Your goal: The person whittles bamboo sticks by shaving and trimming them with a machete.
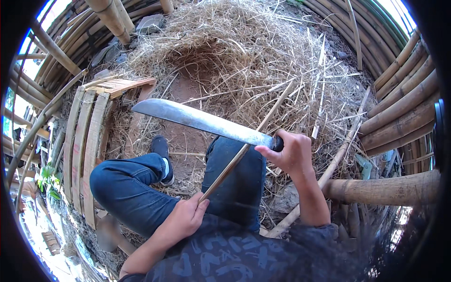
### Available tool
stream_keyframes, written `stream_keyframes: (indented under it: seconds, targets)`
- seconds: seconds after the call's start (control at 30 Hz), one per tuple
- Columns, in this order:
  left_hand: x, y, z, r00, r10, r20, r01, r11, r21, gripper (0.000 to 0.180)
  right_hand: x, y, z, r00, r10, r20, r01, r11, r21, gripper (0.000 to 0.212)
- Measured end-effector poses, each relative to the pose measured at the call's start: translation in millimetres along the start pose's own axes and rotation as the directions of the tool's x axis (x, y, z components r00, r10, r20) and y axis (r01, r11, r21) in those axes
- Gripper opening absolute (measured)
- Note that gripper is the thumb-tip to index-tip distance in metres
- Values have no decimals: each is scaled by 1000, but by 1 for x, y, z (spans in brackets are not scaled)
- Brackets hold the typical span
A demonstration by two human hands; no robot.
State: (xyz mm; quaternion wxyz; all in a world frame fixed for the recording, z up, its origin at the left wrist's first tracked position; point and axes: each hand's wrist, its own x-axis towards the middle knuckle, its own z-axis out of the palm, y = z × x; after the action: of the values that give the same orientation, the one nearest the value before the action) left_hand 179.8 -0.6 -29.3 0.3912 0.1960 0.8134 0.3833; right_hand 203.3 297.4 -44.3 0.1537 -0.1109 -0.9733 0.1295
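Machete handle mostly hidden in right fingers. Bamboo strip: short section masked by blade, lower end buried in left fingers. Right shin and foot out of sight below the knee. Round-ended object, lower left: blurred, can't ID. Thick bamboo pole, dark item: cut by right rim. Lower-left clutter: too small to tell.

Your machete is silver-grey with a black handle; your bamboo strip is pale tan, your jeans dark blue, your shirt black with grey lettering.
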Motion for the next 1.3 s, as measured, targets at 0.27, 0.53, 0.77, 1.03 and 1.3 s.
stream_keyframes:
  seconds: [0.27,0.53,0.77,1.03,1.3]
  targets:
    - [-4,-2,-2,1000,-12,-8,12,1000,-18,24,8,48,1,979,205,-10,-206,978,-24,71]
    - [1,-9,4,1000,27,9,-27,999,-27,21,-1,76,-15,902,430,-44,-426,901,81,75]
    - [5,-3,3,1000,22,-2,-22,999,39,18,1,6,-7,995,92,36,-96,990,100,70]
    - [3,0,2,996,71,-56,-67,995,76,20,11,21,-7,998,52,29,-52,999,-4,76]
    - [0,-3,0,989,134,-54,-131,990,61,21,10,36,-5,1000,12,-21,-13,997,-80,76]
